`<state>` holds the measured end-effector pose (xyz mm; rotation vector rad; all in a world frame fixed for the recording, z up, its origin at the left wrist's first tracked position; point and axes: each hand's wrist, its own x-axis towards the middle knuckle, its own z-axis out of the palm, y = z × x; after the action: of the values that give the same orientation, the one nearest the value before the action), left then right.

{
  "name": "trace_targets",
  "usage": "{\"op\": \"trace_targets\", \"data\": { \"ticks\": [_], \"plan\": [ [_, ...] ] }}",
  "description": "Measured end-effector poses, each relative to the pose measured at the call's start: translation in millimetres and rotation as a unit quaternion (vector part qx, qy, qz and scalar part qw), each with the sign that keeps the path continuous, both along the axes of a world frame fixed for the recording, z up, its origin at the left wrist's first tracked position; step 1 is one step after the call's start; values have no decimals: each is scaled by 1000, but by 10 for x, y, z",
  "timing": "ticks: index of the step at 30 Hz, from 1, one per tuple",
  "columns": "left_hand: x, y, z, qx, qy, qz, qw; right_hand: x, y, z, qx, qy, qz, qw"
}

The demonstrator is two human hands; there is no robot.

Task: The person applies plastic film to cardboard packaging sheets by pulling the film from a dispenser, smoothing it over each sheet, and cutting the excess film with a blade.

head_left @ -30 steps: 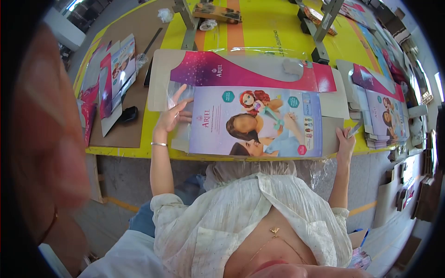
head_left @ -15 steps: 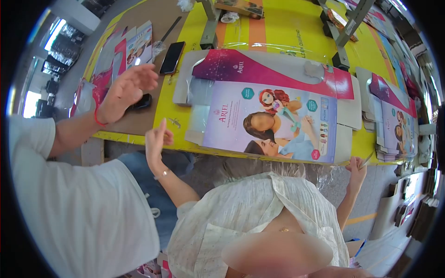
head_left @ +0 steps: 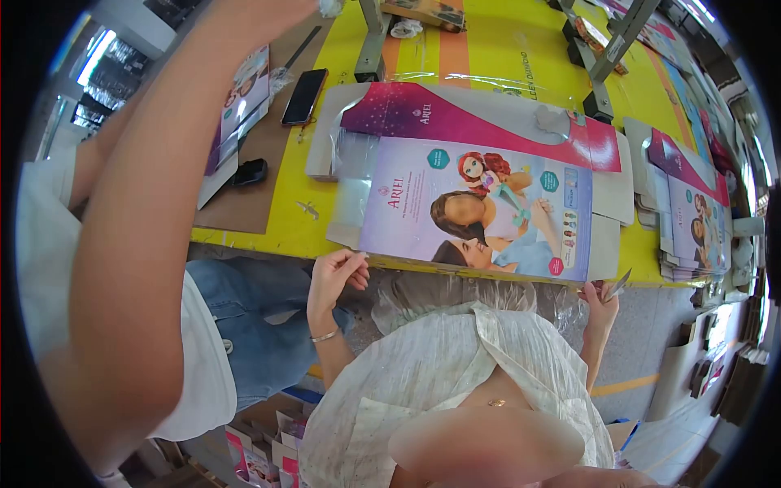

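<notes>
Lying flat on the yellow bench (head_left: 492,49), along the near edge: 1 printed Ariel carton (head_left: 480,203), picture side up, pale flaps spread at both ends. At the carton's near-left corner: left hand (head_left: 335,278), fingers curled, thumb drawn toward the forefinger; impossible to tell whether pinching the cardboard or only resting against it. Just at the near-right corner: right hand (head_left: 600,301), closed around 1 slim metal tool (head_left: 623,281), tip slanting up and outward. Beyond the far edge, standing on the bench: 2 metal stands (head_left: 370,69), set well apart. Near the far-left flap: 1 dark phone (head_left: 305,96); farther left, on a brown sheet (head_left: 256,213), 1 small black object (head_left: 250,172). Past that, printed pieces (head_left: 246,102), partly blocked by 1 co-worker's bare arm (head_left: 130,260), raised large across the left side and hiding much of that end. To the right of the carton: 1 stack of similar cartons (head_left: 695,228), too overlapped to count. Under the arm, below bench level: blue jeans (head_left: 244,325).
</notes>
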<state>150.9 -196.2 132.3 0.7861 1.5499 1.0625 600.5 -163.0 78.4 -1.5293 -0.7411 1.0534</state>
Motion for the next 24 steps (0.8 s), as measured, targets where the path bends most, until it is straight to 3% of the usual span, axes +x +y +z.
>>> {"op": "trace_targets", "data": {
  "ticks": [4,8,11,14,19,21,22,24],
  "plan": [
    [-103,-52,37,33,-58,-34,997,41,12,45,17,-7,-2,1000],
    [-52,-34,34,-56,16,-12,998,99,13,119,7,-2,3,1000],
    [64,7,45,-50,46,-28,997,97,22,196,-51,45,40,997],
    [129,-9,47,-37,70,-27,996,105,12,141,-35,55,49,997],
    [-18,-97,-48,8,-56,-35,998,233,36,232,-17,59,86,994],
    [-81,-66,-96,-17,-133,-88,987,254,34,292,-23,64,123,990],
    [-75,-43,-94,-91,-76,-104,988,249,28,317,-20,65,120,990],
    [-27,-18,-83,-81,-58,-128,987,231,28,391,-31,77,141,987]
  ]
}}
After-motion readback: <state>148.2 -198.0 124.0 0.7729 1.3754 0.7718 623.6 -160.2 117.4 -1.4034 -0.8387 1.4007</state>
